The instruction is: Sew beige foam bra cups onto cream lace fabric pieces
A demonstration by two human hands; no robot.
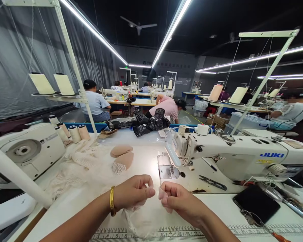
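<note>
Both hands are raised over the white table in front of the sewing machine (242, 154). My left hand (137, 192), with a gold bracelet (112, 201) on the wrist, has its thumb and fingers pinched; what lies between them is too small to name. My right hand (175, 198) pinches a thin, sheer pale fabric (162, 194). More sheer white fabric (141, 222) hangs and lies below the hands, above a printed ruler (181, 232) along the table's near edge. Beige oval pads (125, 160) rest beyond my left hand, one next to a bit of lace.
Cream lace (78, 161) is heaped at the left, by thread cones (75, 133) and another machine (27, 151). Thread snips (212, 182) lie on the machine bed. A black phone-like slab (257, 202) is at the right. Black plastic bags (151, 122) sit behind; several people are beyond.
</note>
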